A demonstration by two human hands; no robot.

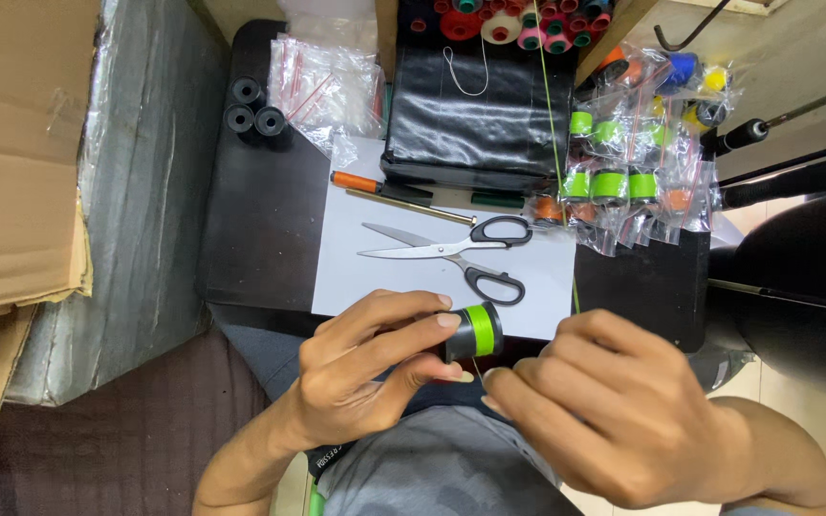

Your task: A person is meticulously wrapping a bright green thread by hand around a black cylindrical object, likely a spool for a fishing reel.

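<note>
My left hand (370, 368) grips a small black spool wound with bright green thread (475, 330), held above my lap at the near edge of a black table (260, 220). My right hand (614, 406) is just right of the spool, fingers pinched together as if on the thin thread end, which is too fine to see clearly. A green thread strand (556, 143) runs up from the hands toward the back. Beyond the hands, black-handled scissors (461, 253) lie slightly apart on a white sheet of paper (356, 277).
Bagged green, orange and blue spools (628, 162) pile up at the right. A black case (475, 115) and colourful spools (518, 24) sit at the back, three black spools (250, 115) and plastic bags (327, 81) at the left, an orange-tipped pen (380, 186) on the paper. Cardboard box (11, 191) far left.
</note>
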